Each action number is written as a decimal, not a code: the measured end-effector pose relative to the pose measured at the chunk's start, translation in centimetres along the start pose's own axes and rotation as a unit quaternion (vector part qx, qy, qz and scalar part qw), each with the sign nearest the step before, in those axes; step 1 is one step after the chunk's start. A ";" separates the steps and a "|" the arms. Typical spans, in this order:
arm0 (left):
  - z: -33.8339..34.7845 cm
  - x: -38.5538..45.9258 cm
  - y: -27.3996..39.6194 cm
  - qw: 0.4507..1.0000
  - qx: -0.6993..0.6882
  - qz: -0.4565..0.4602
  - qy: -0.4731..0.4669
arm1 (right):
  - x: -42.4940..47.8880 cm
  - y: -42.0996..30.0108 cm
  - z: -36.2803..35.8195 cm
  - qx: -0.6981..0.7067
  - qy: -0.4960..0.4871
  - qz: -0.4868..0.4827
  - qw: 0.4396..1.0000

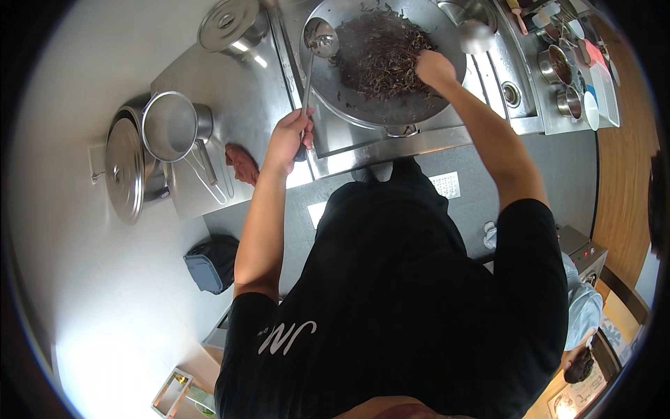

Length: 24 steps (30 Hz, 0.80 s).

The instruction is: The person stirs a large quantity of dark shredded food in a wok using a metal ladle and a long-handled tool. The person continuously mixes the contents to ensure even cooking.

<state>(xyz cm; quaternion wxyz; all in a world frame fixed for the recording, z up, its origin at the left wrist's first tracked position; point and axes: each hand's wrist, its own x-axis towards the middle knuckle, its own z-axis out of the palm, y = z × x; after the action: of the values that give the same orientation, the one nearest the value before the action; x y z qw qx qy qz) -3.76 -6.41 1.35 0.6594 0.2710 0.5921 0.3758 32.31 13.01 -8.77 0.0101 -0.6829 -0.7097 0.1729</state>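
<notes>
A large steel wok (361,111) holds a heap of dark brown shredded food (382,57). My left hand (293,136) grips the long handle of a steel ladle (321,37), whose bowl rests over the wok's left side. At the heap's right edge is my right hand (436,68), fingers curled down toward the shreds; whether it pinches something or a tool cannot be seen. Just right of this hand a rounded metal bowl-like thing (475,36) shows blurred, beside a steel pot (487,11).
On the left counter stand a lidded steel pot (230,26), a fine-mesh strainer (170,127), a large lidded pot (125,170) and a reddish cloth (242,163). Small steel pots (555,65) and a white basket (604,94) crowd the right counter. Another person (581,309) is behind at lower right.
</notes>
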 end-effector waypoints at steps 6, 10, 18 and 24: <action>0.5 2.2 -1.2 0.994 0.097 -0.052 0.027 | -3.9 6.2 -7.3 0.123 -0.061 0.016 0.990; -1.6 4.4 -0.5 0.975 0.213 -0.056 0.015 | -3.5 10.2 -10.6 0.145 -0.191 0.083 0.967; -3.4 8.3 9.6 0.905 0.341 -0.248 -0.063 | 5.9 20.5 -4.2 -0.326 -0.194 -0.294 0.877; 3.5 15.4 8.7 0.883 0.300 -0.339 -0.124 | 7.9 15.9 6.0 -0.271 -0.120 -0.400 0.867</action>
<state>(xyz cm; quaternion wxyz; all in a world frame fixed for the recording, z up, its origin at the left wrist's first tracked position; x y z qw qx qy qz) -1.55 11.44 -0.05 0.7015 0.2833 0.6458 -0.1028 45.66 19.44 -20.27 -0.1923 -0.2903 -0.9368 0.0351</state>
